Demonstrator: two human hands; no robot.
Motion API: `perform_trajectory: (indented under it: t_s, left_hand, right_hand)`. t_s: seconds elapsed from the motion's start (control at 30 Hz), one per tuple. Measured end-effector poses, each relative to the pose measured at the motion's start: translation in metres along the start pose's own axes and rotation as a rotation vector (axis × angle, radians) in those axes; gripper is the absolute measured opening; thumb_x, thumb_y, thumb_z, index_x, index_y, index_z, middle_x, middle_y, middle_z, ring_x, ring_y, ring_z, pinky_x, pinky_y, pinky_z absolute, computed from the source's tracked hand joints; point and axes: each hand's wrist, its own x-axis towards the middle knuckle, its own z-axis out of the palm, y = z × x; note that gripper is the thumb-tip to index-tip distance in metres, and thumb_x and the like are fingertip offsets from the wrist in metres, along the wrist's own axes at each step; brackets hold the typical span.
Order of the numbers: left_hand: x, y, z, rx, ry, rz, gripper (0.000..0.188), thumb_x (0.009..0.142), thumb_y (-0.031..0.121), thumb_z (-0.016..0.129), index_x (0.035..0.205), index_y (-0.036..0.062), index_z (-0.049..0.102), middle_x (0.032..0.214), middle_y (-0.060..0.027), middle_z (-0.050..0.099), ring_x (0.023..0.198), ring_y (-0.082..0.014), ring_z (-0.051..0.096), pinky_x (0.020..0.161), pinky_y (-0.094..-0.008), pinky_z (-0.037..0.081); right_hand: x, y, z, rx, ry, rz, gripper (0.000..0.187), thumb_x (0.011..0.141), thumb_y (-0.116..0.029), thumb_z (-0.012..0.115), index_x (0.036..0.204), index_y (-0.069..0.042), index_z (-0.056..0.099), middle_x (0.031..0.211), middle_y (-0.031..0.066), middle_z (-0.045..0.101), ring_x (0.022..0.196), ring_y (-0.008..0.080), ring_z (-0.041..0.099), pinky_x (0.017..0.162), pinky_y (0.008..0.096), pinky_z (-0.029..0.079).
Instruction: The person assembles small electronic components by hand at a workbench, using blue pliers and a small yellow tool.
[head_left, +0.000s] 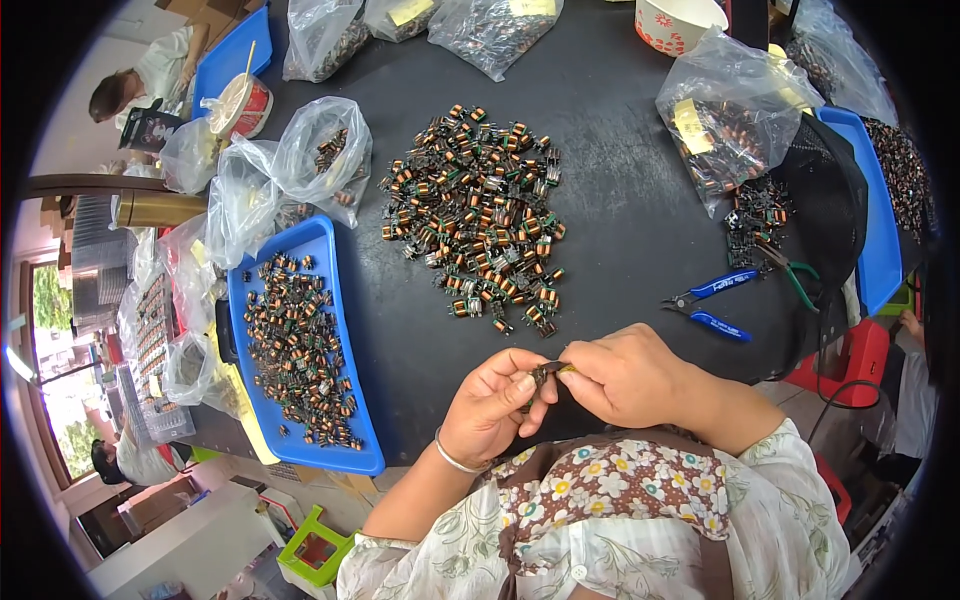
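Observation:
Close to the table's near edge, my left hand (pixel 490 405) pinches a small dark coil component (pixel 541 377) between thumb and fingers. My right hand (pixel 625 375) is closed against it, gripping a thin tool with a dark, blade-like end and a bit of yellow (pixel 567 369) by the fingertips; its exact kind is hidden. Beyond both hands lies a large heap of copper-wound coil components (pixel 475 215) on the black table (pixel 610 180). To the left, a blue tray (pixel 315 236) holds many more of them.
Blue-handled cutters (pixel 722 284) and green-handled pliers (pixel 800 285) lie at right, beside a small pile of dark parts (pixel 755 215). Clear bags of components (pixel 735 125) stand around the table's edges. Another blue tray (pixel 878 270) is far right. Other people sit nearby.

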Motion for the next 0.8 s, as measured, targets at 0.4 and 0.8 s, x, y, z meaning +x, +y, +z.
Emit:
perform_trajectory:
  t_s: [0.4, 0.8]
  left_hand:
    - [-0.002, 0.0, 0.008, 0.251, 0.167, 0.094, 0.019, 0.084, 0.008, 0.057, 0.101, 0.0012, 0.052, 0.081, -0.0089, 0.058, 0.062, -0.0094, 0.053, 0.047, -0.0188, 0.041]
    - [-0.004, 0.0, 0.011, 0.42, 0.242, 0.122, 0.022, 0.082, 0.004, 0.059, 0.103, 0.0018, 0.053, 0.082, -0.0036, 0.057, 0.063, -0.0053, 0.052, 0.052, -0.0162, 0.042]
  right_hand:
    - [0.0, -0.003, -0.001, -0.067, 0.003, -0.012, 0.011, 0.077, -0.012, 0.054, 0.072, -0.005, 0.047, 0.056, 0.0098, 0.055, 0.052, 0.0289, 0.057, 0.045, 0.0388, 0.043]
    - [-0.001, -0.001, 0.002, -0.126, 0.011, -0.019, 0.012, 0.077, -0.014, 0.055, 0.072, -0.006, 0.048, 0.057, 0.0093, 0.056, 0.052, 0.0283, 0.057, 0.046, 0.0389, 0.044]
